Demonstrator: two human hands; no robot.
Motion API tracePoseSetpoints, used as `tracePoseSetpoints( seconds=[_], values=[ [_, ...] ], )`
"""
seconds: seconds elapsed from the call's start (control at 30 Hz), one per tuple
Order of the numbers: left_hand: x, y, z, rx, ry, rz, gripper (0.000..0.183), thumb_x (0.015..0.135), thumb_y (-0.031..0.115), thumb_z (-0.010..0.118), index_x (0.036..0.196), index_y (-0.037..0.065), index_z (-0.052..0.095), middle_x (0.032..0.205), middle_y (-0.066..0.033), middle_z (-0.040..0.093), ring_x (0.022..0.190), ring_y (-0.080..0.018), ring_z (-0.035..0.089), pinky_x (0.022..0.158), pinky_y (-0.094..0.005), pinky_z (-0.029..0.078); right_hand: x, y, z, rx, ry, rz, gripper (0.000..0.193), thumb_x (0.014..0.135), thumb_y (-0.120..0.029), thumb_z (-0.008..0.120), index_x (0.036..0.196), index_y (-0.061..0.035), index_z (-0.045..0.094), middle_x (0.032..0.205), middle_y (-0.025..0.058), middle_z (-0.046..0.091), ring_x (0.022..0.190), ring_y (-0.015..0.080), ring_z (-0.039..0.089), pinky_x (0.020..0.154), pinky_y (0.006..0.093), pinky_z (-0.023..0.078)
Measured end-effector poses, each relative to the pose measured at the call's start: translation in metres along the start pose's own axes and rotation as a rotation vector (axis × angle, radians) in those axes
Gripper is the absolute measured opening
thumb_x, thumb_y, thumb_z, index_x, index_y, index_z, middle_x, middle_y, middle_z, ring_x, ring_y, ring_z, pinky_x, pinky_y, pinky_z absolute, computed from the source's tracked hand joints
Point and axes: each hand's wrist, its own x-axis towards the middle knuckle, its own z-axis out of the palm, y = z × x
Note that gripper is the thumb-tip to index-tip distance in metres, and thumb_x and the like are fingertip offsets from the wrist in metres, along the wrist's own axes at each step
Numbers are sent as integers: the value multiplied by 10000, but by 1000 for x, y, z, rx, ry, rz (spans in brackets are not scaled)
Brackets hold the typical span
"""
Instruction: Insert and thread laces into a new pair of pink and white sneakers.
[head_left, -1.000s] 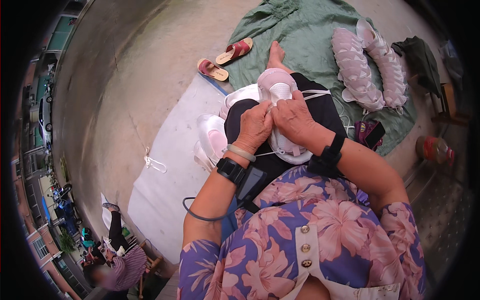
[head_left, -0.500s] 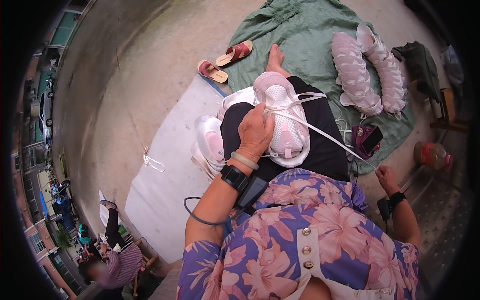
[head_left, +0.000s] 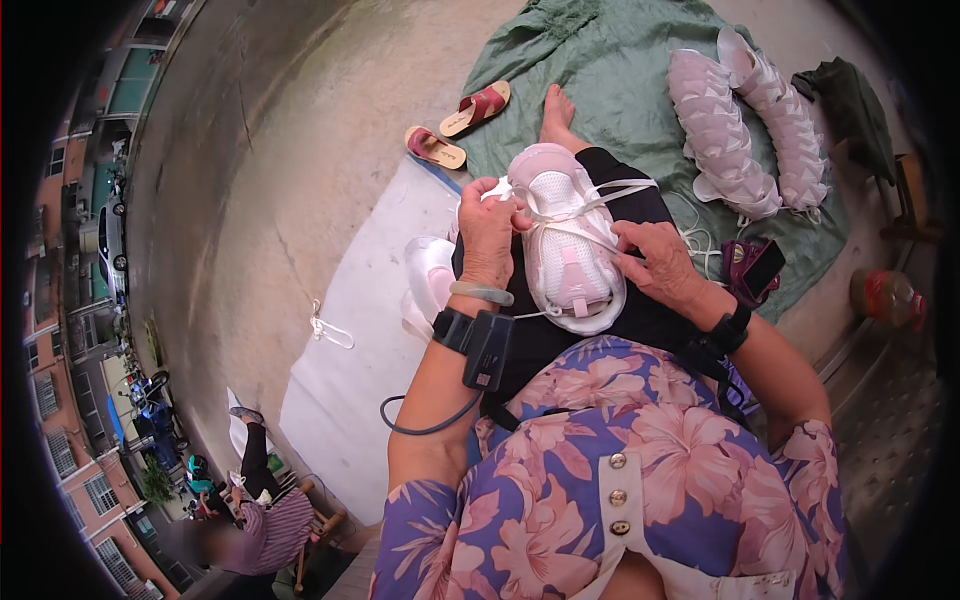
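**On the lap: a pale shoe upper laced with white cord**

On the person's lap, over dark trousers, lies a pale pink shoe upper (head_left: 566,240), sole side down and toe pointing away, with white cord (head_left: 600,195) crossing its top in several strands. Against its left edge sits the left hand (head_left: 490,235), its grip closed on the upper's rim and on the cord near the toe. Resting on the right edge is the right hand (head_left: 660,262), fingers curled down and pressed to the side of the upper; whether they pinch the cord cannot be told. More pale uppers (head_left: 430,280) lie just beside the left knee, partly hidden by the forearm.

Beneath the person a white sheet (head_left: 345,400) covers the bare concrete floor (head_left: 280,150), which is grey, stained and slopes off to the left. Ahead, a green cloth (head_left: 610,80) is spread on the ground; one bare foot (head_left: 556,108) rests on its near edge. Two long stacks of finished uppers (head_left: 745,120) lie on the cloth to the right. A pair of red sandals (head_left: 455,125) sits on the concrete just left of the cloth. Near the right knee lies a small dark purple pouch (head_left: 752,270). Far off at lower left, building fronts line a street and another person (head_left: 255,500) sits by the edge.
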Motion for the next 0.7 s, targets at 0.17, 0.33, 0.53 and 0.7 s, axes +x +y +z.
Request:
tracePoseSetpoints(
  seconds=[0.17, 0.33, 0.53, 0.7],
  values=[
    [6, 22, -23, 555, -210, -74, 179, 805, 70, 601, 976, 18, 595, 683, 38, 544, 522, -33, 474, 509, -201, 471, 4, 2, 6, 71, -86, 42, 254, 740, -102, 592, 984, -51, 545, 752, 120, 562, 664, 279, 571, 620, 373, 434],
    [12, 24, -31, 772, -422, -57, 165, 758, 155, 687, 799, -5, 687, 649, 10, 604, 588, -60, 511, 550, -223, 421, 11, 2, 4, 287, -159, 223, 149, 746, -101, 568, 875, -27, 571, 748, 131, 560, 661, 308, 571, 615, 373, 454],
    [16, 20, -32, 978, -512, 84, 175, 813, 178, 689, 835, 6, 674, 750, 24, 601, 638, -57, 507, 606, -187, 428, 18, -5, 0, 218, -91, 132, 104, 757, -101, 579, 837, -35, 583, 749, 122, 563, 668, 311, 575, 610, 371, 454],
    [15, 20, -31, 310, -590, -31, 222, 828, 191, 663, 915, -13, 664, 929, -31, 609, 778, -83, 525, 737, -218, 427, 19, -16, -10, 63, -30, 2, 71, 755, -95, 588, 811, -56, 569, 726, 101, 525, 666, 288, 569, 588, 373, 446]
  ],
)
